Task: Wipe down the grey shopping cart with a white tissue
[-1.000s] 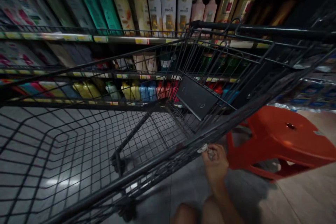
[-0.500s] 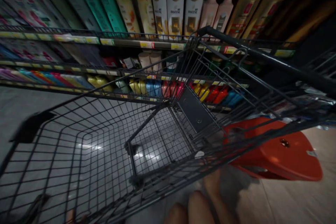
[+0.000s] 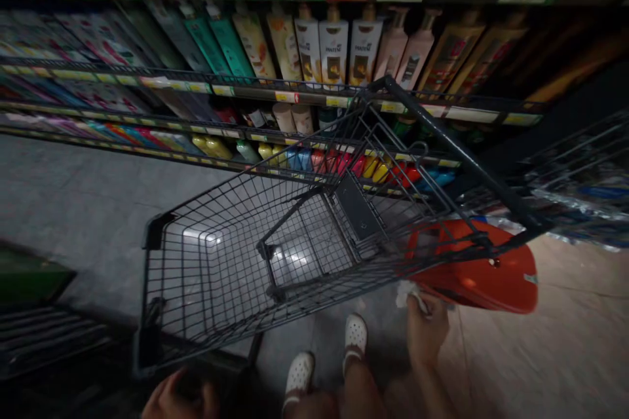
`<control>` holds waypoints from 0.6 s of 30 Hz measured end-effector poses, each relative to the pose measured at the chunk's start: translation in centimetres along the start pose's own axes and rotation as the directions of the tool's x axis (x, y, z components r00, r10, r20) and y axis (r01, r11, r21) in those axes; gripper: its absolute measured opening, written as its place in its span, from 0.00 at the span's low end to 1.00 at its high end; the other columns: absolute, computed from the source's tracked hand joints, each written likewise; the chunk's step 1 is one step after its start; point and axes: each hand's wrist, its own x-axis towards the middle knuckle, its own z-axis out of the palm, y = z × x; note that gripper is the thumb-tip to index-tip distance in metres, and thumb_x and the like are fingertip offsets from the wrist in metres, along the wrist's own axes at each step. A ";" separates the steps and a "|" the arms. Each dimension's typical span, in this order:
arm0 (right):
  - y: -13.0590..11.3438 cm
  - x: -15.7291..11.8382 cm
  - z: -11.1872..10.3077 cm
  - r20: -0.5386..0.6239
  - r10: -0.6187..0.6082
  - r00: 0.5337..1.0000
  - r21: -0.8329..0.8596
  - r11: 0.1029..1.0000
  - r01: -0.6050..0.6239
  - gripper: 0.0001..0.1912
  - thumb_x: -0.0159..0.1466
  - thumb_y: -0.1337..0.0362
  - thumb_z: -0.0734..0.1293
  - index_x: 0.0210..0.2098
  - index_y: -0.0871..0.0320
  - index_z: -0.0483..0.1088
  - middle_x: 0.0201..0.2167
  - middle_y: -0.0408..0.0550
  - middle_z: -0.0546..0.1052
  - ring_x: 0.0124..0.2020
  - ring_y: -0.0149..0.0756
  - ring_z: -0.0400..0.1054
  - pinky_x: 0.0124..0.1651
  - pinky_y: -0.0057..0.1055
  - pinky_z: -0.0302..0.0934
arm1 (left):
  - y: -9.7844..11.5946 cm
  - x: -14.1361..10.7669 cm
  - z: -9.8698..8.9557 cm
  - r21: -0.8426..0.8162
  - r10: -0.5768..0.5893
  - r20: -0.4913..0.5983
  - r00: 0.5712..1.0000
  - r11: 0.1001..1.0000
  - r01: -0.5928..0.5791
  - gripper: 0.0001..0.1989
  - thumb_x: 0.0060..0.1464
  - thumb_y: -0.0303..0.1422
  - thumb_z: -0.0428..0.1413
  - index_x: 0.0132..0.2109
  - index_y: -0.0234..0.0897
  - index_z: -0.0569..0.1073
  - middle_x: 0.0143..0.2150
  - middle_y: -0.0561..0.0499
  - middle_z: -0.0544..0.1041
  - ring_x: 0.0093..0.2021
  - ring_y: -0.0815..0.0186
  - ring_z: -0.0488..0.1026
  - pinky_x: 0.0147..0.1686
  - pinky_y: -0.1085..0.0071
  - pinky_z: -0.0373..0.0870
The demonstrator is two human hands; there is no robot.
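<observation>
In the lower right, my right hand point(image 3: 428, 330) is closed on a crumpled white cloth or tissue point(image 3: 407, 291), beside the cart's lower side and just left of a red plastic stool point(image 3: 484, 275). My left hand point(image 3: 179, 398) shows at the bottom edge with its fingers curled. What it holds, if anything, is lost in the dark. Between me and the shelves stands a dark wire shopping cart point(image 3: 236, 326), its basket without goods. The cart's handle point(image 3: 462, 147) points to the right, and a folded seat flap point(image 3: 361, 206) sits inside.
Store shelves point(image 3: 314, 95) run across the back, lined with white pump bottles point(image 3: 334, 46) and other bottles. A green-topped stand point(image 3: 29, 272) and dark crates point(image 3: 49, 340) are at left. Shiny packages point(image 3: 580, 203) hang at right. My white clogs point(image 3: 354, 334) are on the floor.
The view has risen and drawn back, so more shelf and floor shows. My right hand has come out from behind the cart's side with the white cloth or tissue. More of my left hand shows.
</observation>
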 end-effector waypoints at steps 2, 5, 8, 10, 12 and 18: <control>-2.7 0.7 -2.0 -0.022 -0.069 0.997 0.031 0.997 0.070 0.09 0.55 0.59 0.66 0.33 0.57 0.68 0.32 0.49 0.73 0.35 0.39 0.68 0.38 0.36 0.64 | 3.2 -0.1 -0.9 -0.036 0.127 0.075 0.989 0.992 -0.124 0.24 0.48 0.41 0.52 0.50 0.32 0.69 0.46 0.37 0.69 0.54 0.44 0.65 0.55 0.41 0.62; -6.0 2.0 -2.5 0.074 -0.269 0.960 0.062 0.962 0.264 0.10 0.59 0.60 0.64 0.38 0.58 0.71 0.34 0.50 0.72 0.38 0.40 0.68 0.42 0.37 0.64 | 6.7 -0.3 -0.7 -0.109 0.221 0.183 0.958 0.973 -0.203 0.20 0.57 0.35 0.45 0.55 0.37 0.68 0.58 0.38 0.64 0.60 0.52 0.62 0.59 0.48 0.62; -7.4 2.7 -1.3 0.270 -0.404 0.874 0.027 0.910 0.413 0.13 0.64 0.63 0.59 0.41 0.57 0.73 0.35 0.50 0.70 0.37 0.38 0.68 0.40 0.36 0.64 | 7.7 -0.6 0.5 -0.120 0.303 0.225 0.926 0.952 -0.282 0.21 0.61 0.34 0.42 0.60 0.38 0.64 0.59 0.39 0.67 0.61 0.54 0.63 0.59 0.50 0.63; -7.5 2.0 -0.6 0.369 -0.455 0.811 -0.004 0.871 0.491 0.14 0.65 0.66 0.56 0.43 0.57 0.72 0.35 0.49 0.69 0.37 0.37 0.68 0.39 0.34 0.64 | 7.5 -0.8 1.0 -0.069 0.330 0.259 0.908 0.944 -0.323 0.23 0.62 0.33 0.40 0.63 0.36 0.60 0.57 0.38 0.70 0.61 0.53 0.64 0.60 0.46 0.62; -7.6 0.4 -0.1 0.450 -0.495 0.743 -0.013 0.828 0.560 0.15 0.66 0.69 0.55 0.46 0.58 0.70 0.36 0.49 0.68 0.37 0.36 0.68 0.39 0.33 0.65 | 7.1 -0.9 1.2 -0.030 0.343 0.294 0.892 0.936 -0.350 0.24 0.62 0.33 0.40 0.64 0.35 0.57 0.58 0.37 0.70 0.62 0.52 0.63 0.60 0.45 0.60; -10.1 -8.4 2.0 0.645 -0.553 0.527 0.053 0.720 0.691 0.17 0.63 0.76 0.56 0.46 0.59 0.69 0.36 0.48 0.72 0.31 0.34 0.69 0.32 0.29 0.64 | 7.1 -0.8 0.8 0.023 0.349 0.382 0.856 0.922 -0.386 0.26 0.59 0.26 0.39 0.65 0.31 0.56 0.61 0.36 0.68 0.64 0.52 0.61 0.62 0.48 0.60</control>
